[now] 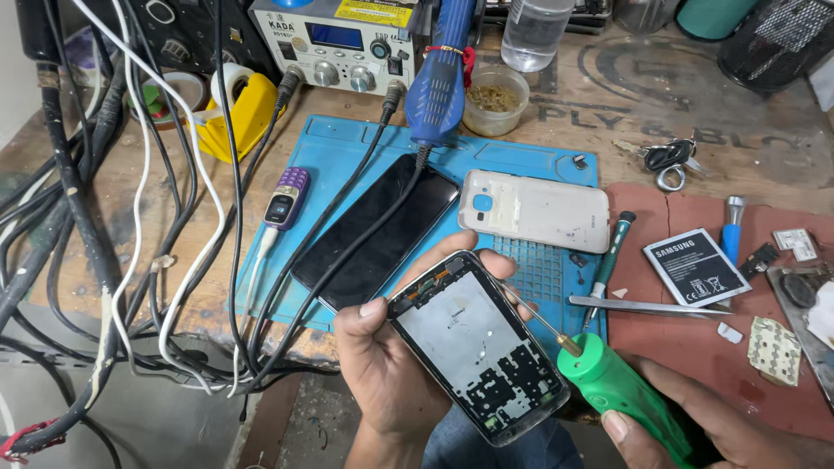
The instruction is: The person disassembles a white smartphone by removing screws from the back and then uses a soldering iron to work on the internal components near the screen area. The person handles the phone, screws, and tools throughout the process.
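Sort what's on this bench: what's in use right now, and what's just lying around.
In use: left hand, opened phone, right hand, green screwdriver.

Lying about: white back cover, battery, black phone, tweezers, keys.

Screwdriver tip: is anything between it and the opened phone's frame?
Nothing visible. The green screwdriver in the right hand has its thin shaft reaching the upper right edge of the opened phone, held by the left hand.
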